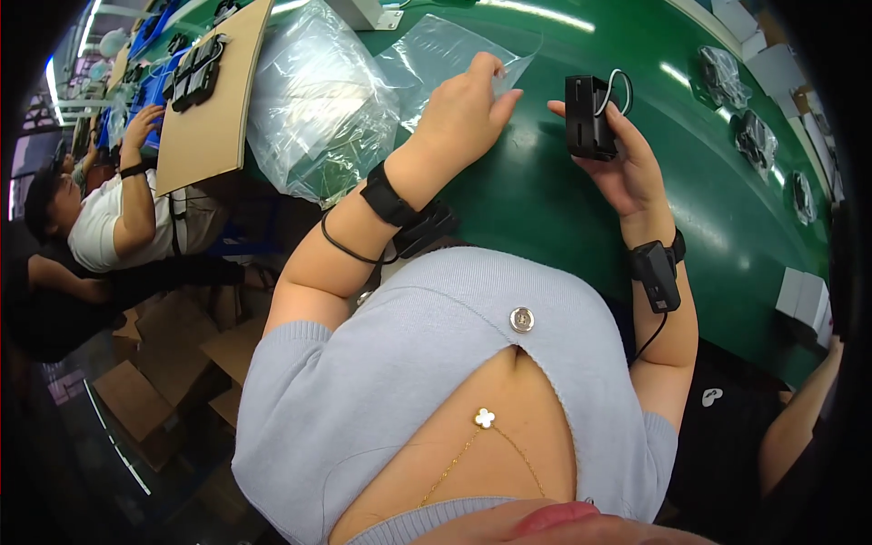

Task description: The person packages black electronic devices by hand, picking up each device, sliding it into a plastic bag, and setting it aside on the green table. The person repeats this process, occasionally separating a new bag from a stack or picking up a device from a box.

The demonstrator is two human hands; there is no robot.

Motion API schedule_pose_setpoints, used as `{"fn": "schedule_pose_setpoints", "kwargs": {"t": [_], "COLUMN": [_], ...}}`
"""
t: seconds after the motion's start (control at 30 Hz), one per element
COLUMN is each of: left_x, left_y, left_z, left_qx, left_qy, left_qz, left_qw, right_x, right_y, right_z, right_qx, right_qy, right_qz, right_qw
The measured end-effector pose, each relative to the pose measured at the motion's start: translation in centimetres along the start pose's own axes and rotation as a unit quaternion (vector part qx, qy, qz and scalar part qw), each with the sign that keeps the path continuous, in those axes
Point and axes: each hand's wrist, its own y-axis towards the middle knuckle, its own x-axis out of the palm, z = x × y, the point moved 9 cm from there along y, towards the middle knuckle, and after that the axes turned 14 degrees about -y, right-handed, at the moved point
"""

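Observation:
My right hand (636, 173) grips a black box-shaped device (581, 118) with a looped grey cable (625, 84) on its right side. The fingers go under and behind the device. My left hand (459, 113) is over a flat clear plastic bag (427, 56) on the table. Its thumb stands apart from the bent index finger, and nothing shows between them. The other fingers are partly hidden, so contact with the bag cannot be made out. Left of that hand, a large pile of clear plastic bags (313, 100) lies crumpled.
A green table (545, 209) spreads ahead. Bagged black items (756, 141) lie along its right side, near white boxes (804, 304). A cardboard sheet (204, 150) at left bears black devices (195, 74). A person (104, 213) sits left; another's arm (799, 418) shows right. Open cartons (136, 400) lie lower left.

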Motion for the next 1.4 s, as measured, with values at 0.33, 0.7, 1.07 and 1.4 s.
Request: {"fn": "schedule_pose_setpoints", "kwargs": {"t": [0.33, 0.7, 1.07, 1.4], "left_x": [0.3, 3.4, 2.8, 3.1], "left_y": [-0.3, -0.3, -0.5, -0.2], "left_z": [0.8, -4.8, -4.5, -1.9], "left_qx": [0.004, -0.207, -0.28, -0.192], "left_qy": [0.042, -0.139, -0.413, -0.389], "left_qz": [-0.029, -0.112, -0.088, -0.106], "left_qw": [0.999, 0.962, 0.862, 0.895], "right_x": [0.6, 3.8, 1.3, -0.4], "right_y": [-0.3, -0.4, -0.2, -0.2], "right_z": [0.0, 1.4, -0.4, -1.7], "right_qx": [0.009, 0.0, -0.073, -0.08], "right_qy": [-0.029, -0.049, -0.006, -0.052], "right_qz": [-0.063, -0.078, -0.014, 0.029], "right_qw": [0.998, 0.996, 0.997, 0.995]}}
